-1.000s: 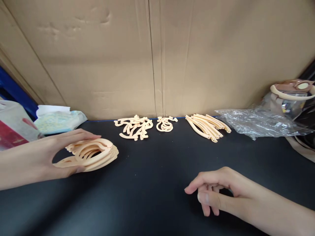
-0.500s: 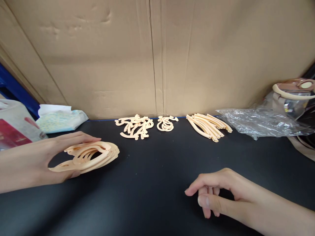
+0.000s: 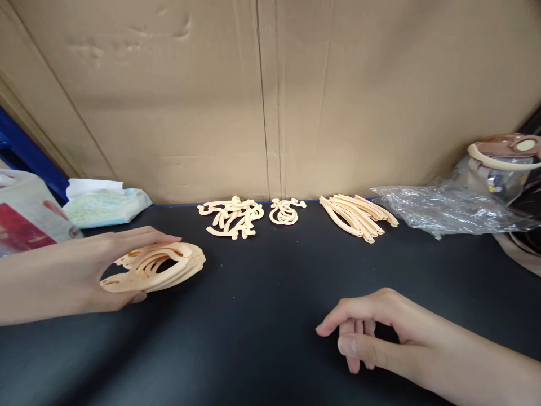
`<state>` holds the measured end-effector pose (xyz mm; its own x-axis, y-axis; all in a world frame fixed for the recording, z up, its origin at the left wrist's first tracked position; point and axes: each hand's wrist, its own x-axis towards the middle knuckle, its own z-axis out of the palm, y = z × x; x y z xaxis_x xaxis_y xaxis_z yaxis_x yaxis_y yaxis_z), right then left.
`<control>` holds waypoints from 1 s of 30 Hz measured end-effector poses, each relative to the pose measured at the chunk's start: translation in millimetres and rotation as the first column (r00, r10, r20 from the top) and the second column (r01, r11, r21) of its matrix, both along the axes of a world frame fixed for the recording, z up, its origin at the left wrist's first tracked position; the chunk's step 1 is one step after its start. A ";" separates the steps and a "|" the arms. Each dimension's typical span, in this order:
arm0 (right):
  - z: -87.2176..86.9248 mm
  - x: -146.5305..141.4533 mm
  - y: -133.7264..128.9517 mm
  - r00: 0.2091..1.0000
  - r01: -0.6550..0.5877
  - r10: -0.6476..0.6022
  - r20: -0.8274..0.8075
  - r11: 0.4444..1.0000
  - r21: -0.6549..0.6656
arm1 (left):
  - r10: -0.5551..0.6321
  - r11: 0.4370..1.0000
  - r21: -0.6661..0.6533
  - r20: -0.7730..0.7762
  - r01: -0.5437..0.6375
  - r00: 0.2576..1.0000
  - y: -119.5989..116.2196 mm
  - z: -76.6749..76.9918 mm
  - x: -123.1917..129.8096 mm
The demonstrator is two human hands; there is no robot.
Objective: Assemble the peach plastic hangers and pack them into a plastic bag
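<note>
At the left, my left hand (image 3: 105, 268) has its thumb and fingers wrapped round a stack of flat, pale peach curved plastic pieces (image 3: 188, 269). The stacked pieces form a ring shape with an opening in the middle, and the stack is on or just above the black tabletop (image 3: 262, 327). Over on the right, my right hand (image 3: 376, 332) hovers or rests over the table with loosely curled fingers. Its thumb and index finger are apart, and nothing is between them.
Along the back lie a pile of short curved pieces (image 3: 232, 217), a small cluster of hooked pieces (image 3: 285, 213) and a bundle of long strips (image 3: 359, 217). Clear plastic wrap (image 3: 443, 210) and a bottle (image 3: 502, 169) stand right; a tissue pack (image 3: 110, 206) lies left. Cardboard (image 3: 190, 101) rises behind.
My left hand has slid slightly right and closed further round the stack of curved pieces. My right hand has barely shifted.
</note>
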<state>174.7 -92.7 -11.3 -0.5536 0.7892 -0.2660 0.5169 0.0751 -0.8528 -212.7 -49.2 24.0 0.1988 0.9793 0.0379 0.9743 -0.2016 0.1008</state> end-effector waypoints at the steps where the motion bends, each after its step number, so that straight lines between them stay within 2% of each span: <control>1: 0.4 -0.2 -0.1 1.000 0.000 0.000 0.001 1.000 0.001 | -0.024 0.999 -0.021 -0.005 0.023 1.000 1.0 2.8 -0.5; 7: 3.2 -1.7 -1.5 0.998 0.028 -0.029 0.052 1.000 0.002 | -0.039 0.999 0.007 -0.047 0.040 0.998 7.3 6.5 -2.0; 12: 2.2 -1.1 -3.4 0.995 0.049 -0.050 0.082 0.999 0.015 | -0.073 0.997 0.003 0.025 0.073 0.997 9.0 5.1 0.0; 16: 1.8 -1.2 -3.4 0.996 0.040 -0.042 0.076 0.999 0.031 | -0.033 0.999 0.016 0.024 0.033 0.999 10.5 5.2 -4.8; 22: 3.7 -2.9 -3.0 0.996 0.031 -0.034 0.077 0.999 0.043 | -0.054 0.999 0.005 0.068 0.054 0.996 15.5 4.7 -9.2; 27: 4.6 -2.5 -3.6 0.996 0.035 -0.038 0.079 0.999 0.040 | -0.047 0.999 -0.016 0.007 0.047 0.999 15.4 5.1 -5.0; 30: 4.9 -1.9 -4.1 0.997 0.031 -0.033 0.068 0.999 0.030 | -0.007 0.999 0.047 0.014 0.007 1.000 12.7 1.0 -0.3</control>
